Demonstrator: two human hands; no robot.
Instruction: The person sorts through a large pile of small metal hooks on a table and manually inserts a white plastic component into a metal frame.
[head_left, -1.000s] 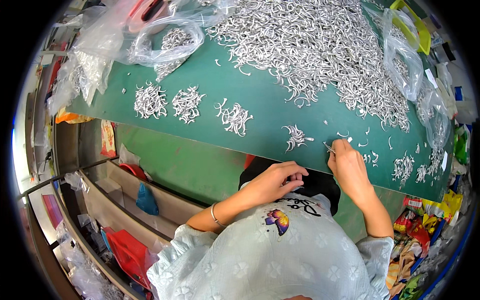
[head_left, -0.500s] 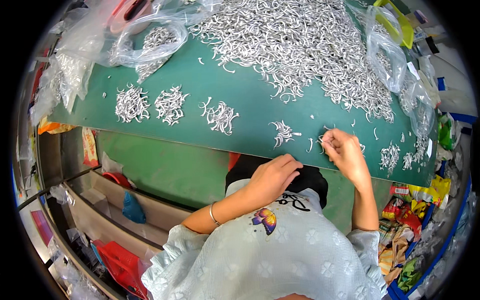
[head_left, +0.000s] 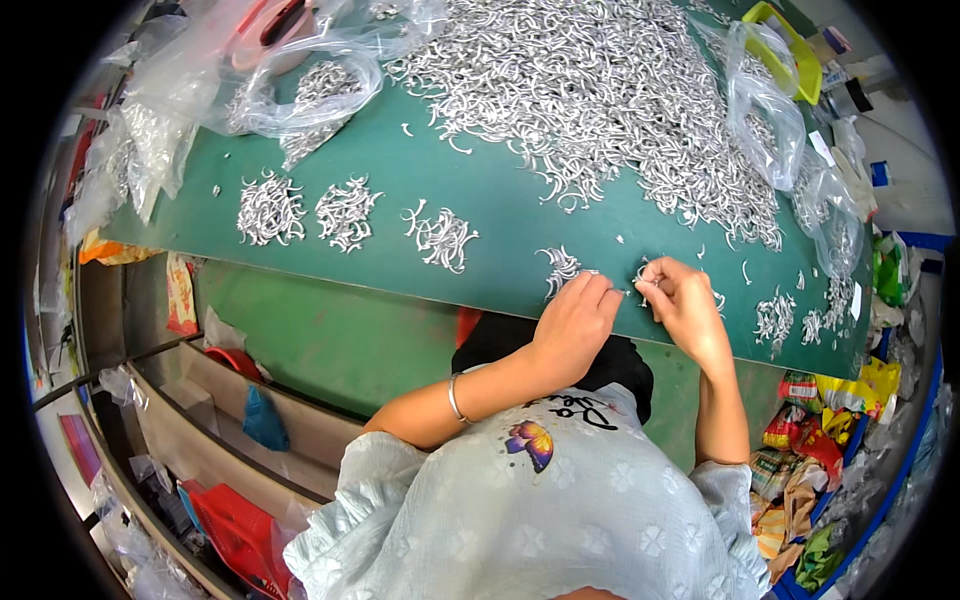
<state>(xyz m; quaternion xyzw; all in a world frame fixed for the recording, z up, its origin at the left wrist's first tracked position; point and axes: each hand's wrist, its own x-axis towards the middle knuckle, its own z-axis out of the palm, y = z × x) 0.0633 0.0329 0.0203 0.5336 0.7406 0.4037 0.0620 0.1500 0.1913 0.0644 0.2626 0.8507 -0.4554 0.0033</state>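
Note:
On the green table (head_left: 330,270), my left hand (head_left: 575,325) is at the front edge with its fingers closed, the tips beside a small heap of curved silver pieces (head_left: 558,272). Whatever those fingers hold, if anything, is hidden. A little to the right, my right hand (head_left: 690,308) is closed in a pinch, with a small curved silver piece (head_left: 641,272) at its fingertips. More of these pieces lie partly hidden behind that hand. The large mound of silver pieces (head_left: 590,90) spreads over the far side.
Small heaps of pieces (head_left: 270,210) line the table's left; others (head_left: 775,318) lie at the right corner. Clear plastic bags (head_left: 320,95) with pieces stand far left, another bag (head_left: 770,110) far right by a yellow-green tray (head_left: 800,55). A red basket (head_left: 240,535) stands lower left.
My left hand has moved up and right from the table's edge, to beside the small heap. The right hand stays pinched and has shifted only slightly.

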